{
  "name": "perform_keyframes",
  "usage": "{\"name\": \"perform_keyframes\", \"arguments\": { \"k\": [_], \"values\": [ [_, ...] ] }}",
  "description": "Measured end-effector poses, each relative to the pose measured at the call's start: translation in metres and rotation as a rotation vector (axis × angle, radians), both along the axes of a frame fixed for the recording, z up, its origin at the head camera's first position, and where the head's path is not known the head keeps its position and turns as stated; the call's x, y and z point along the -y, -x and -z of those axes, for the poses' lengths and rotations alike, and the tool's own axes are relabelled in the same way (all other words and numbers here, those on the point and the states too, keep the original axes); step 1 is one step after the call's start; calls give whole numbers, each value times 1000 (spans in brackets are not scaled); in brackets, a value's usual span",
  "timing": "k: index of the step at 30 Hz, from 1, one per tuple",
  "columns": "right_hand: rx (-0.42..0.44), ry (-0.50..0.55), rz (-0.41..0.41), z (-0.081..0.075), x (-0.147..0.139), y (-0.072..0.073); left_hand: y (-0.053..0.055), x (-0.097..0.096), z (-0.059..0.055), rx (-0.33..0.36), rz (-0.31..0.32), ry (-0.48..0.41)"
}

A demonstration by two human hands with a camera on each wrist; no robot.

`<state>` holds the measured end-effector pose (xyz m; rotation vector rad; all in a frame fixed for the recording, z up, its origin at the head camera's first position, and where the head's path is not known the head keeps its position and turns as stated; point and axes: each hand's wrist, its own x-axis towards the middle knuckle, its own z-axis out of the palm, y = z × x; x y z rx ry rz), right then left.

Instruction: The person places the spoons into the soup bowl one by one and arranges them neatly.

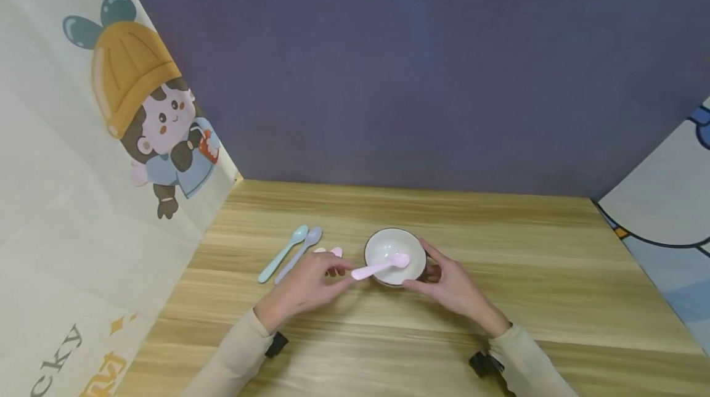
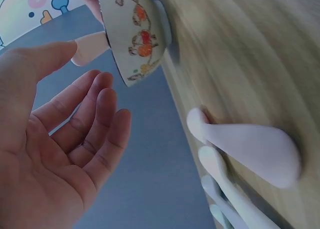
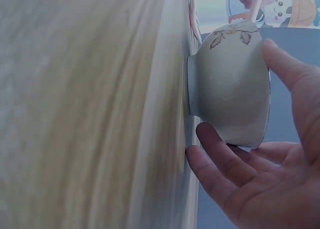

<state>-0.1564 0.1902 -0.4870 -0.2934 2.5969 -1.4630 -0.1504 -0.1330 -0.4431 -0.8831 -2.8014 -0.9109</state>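
Note:
A white bowl (image 1: pixel 383 243) stands on the wooden table, its outside painted with orange flowers and leaves. My right hand (image 1: pixel 452 286) holds its right side, thumb at the near rim and fingers around the far side. A pink spoon (image 1: pixel 370 270) lies in the bowl, its handle sticking out over the left rim. By the handle's end is my left hand (image 1: pixel 310 289); in the left wrist view the thumb meets the handle (image 2: pixel 92 46), while the loosely bent fingers stand apart from it. Pink spoon ends (image 1: pixel 336 252) show behind the left hand, the rest hidden.
Left of the bowl, a teal spoon (image 1: pixel 284 253) and a lavender spoon (image 1: pixel 302 252) lie side by side on the table (image 1: pixel 499 243). A dark panel (image 1: pixel 416 76) rises behind the table. A wall with cartoon pictures (image 1: pixel 50 200) stands at the left.

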Motion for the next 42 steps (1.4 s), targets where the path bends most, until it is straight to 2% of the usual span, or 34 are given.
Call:
{"name": "perform_keyframes", "arguments": {
  "k": [9, 16, 22, 29, 36, 42],
  "values": [
    [-3, -1, -4, 0, -1, -1, -1, 13, 10, 14, -40, 22],
    [6, 0, -3, -1, -1, -1, -2, 16, 12, 15, -50, 17],
    [27, 23, -28, -6, 2, -1, -3, 21, 14, -11, -88, 36],
    [10, 14, -12, -4, 2, -1, -2, 30, 19, -48, -84, -9],
    [-3, 15, -14, -2, 2, -1, -1, 43, 20, 12, -180, -25],
    [-6, 11, -20, 0, 2, -1, 0, 52, 22, 31, -249, -25]
  ]
}}
